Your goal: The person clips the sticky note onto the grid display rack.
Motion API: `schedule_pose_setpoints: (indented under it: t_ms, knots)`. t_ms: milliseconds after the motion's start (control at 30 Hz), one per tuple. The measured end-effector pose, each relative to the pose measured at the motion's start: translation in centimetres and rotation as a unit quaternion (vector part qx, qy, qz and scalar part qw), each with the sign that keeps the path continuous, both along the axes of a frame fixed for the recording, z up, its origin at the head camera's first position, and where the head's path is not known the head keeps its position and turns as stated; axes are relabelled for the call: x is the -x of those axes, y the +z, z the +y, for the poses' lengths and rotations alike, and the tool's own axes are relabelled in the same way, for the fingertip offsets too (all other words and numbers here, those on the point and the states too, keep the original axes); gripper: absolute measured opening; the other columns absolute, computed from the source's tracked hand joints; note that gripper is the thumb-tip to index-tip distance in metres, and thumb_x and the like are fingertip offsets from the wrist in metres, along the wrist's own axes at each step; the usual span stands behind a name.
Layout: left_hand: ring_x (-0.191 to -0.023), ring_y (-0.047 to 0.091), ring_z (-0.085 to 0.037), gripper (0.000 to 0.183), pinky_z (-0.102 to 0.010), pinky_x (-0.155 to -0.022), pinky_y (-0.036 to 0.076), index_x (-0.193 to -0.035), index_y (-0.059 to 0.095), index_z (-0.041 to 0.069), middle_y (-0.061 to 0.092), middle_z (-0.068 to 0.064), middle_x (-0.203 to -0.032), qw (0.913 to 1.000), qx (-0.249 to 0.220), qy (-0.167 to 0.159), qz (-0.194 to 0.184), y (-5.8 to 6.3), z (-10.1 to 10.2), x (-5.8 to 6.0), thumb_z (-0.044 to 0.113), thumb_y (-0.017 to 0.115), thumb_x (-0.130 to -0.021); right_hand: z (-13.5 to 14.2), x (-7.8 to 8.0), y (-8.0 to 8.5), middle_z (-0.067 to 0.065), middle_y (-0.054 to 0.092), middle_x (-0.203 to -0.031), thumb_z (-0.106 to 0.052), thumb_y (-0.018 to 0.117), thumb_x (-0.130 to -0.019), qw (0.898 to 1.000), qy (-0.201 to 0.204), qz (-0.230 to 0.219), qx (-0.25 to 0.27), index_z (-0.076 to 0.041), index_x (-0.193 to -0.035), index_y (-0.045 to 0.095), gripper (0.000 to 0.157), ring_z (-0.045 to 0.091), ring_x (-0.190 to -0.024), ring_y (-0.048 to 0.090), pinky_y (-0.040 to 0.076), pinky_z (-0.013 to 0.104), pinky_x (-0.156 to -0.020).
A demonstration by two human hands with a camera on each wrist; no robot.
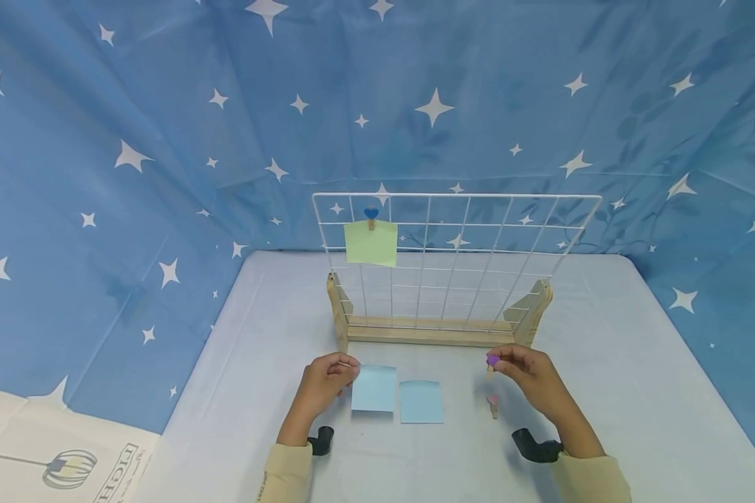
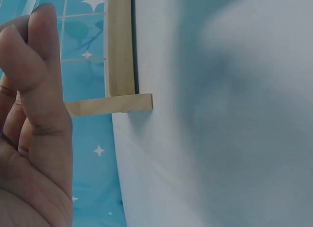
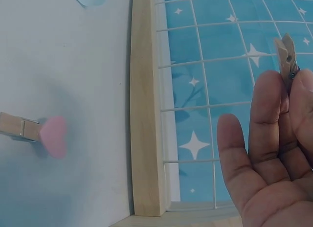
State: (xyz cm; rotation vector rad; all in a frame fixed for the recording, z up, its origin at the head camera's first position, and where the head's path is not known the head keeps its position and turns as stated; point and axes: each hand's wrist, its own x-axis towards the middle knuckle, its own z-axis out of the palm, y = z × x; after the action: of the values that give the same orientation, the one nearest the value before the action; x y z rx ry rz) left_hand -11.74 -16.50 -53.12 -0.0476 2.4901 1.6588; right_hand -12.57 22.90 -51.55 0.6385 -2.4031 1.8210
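Observation:
My left hand [image 1: 323, 383] pinches a light blue sticky note [image 1: 375, 388] by its upper left corner, a little above the table. A second blue sticky note [image 1: 421, 402] lies flat to its right. Between thumb and fingers my right hand [image 1: 535, 377] pinches a small wooden clothespin [image 3: 287, 58] with a purple decoration [image 1: 493, 360]. On the table below that hand lies another clothespin [image 1: 493, 406], topped by a pink heart [image 3: 55, 137]. A blue-heart clothespin [image 1: 371, 215] clips a green sticky note [image 1: 371, 244] to the white wire grid [image 1: 456, 257].
The grid stands in a wooden base [image 1: 430, 334] just beyond both hands. A blue star-patterned cloth [image 1: 377, 91] hangs behind the white table [image 1: 277, 314]. At the lower left lies a cream printed cloth [image 1: 25, 447].

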Motion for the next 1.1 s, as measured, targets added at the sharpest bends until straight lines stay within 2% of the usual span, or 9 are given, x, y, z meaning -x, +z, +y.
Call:
schedule_pose_setpoints:
  t_ms: [133, 367, 767, 1100]
  knots:
    - [-0.080, 0.072, -0.022, 0.011, -0.026, -0.064, 0.057, -0.108, 0.077, 0.004, 0.076, -0.002, -0.087, 0.9999, -0.008, 0.000, 0.006, 0.4, 0.1, 0.1, 0.012, 0.072, -0.103, -0.1, 0.1, 0.2, -0.011, 0.075, -0.101, 0.016, 0.063, -0.100, 1.000, -0.009, 0.001, -0.011, 0.015, -0.109, 0.070, 0.011, -0.005, -0.096, 0.068, 0.055, 0.010, -0.086]
    - [-0.082, 0.073, -0.033, 0.012, -0.025, -0.063, 0.057, -0.109, 0.077, 0.002, 0.076, -0.002, -0.088, 0.9996, -0.020, -0.005, 0.021, 1.4, 0.2, 0.1, 0.012, 0.072, -0.104, -0.2, 0.1, 0.9, -0.002, 0.076, -0.102, 0.014, 0.064, -0.101, 1.000, -0.003, 0.000, -0.021, 0.013, -0.111, 0.071, 0.013, -0.004, -0.095, 0.069, 0.055, 0.011, -0.087]
    - [-0.084, 0.073, -0.039, 0.014, -0.024, -0.062, 0.057, -0.113, 0.077, 0.002, 0.077, -0.003, -0.089, 0.9990, -0.029, -0.002, 0.034, 2.4, 0.5, 0.1, 0.012, 0.072, -0.104, -0.3, 0.3, 1.6, -0.010, 0.074, -0.102, 0.014, 0.063, -0.101, 1.000, -0.003, 0.009, -0.028, 0.013, -0.114, 0.070, 0.014, -0.002, -0.092, 0.069, 0.055, 0.010, -0.087]
    - [-0.078, 0.070, -0.024, 0.010, -0.024, -0.060, 0.056, -0.108, 0.077, 0.002, 0.073, -0.002, -0.084, 0.9987, -0.036, 0.005, 0.035, 3.2, 0.8, 0.2, 0.011, 0.074, -0.103, -0.4, 0.3, 2.3, -0.008, 0.075, -0.105, 0.014, 0.062, -0.102, 1.000, 0.002, 0.020, -0.022, 0.013, -0.116, 0.070, 0.016, -0.002, -0.096, 0.070, 0.054, 0.010, -0.090]
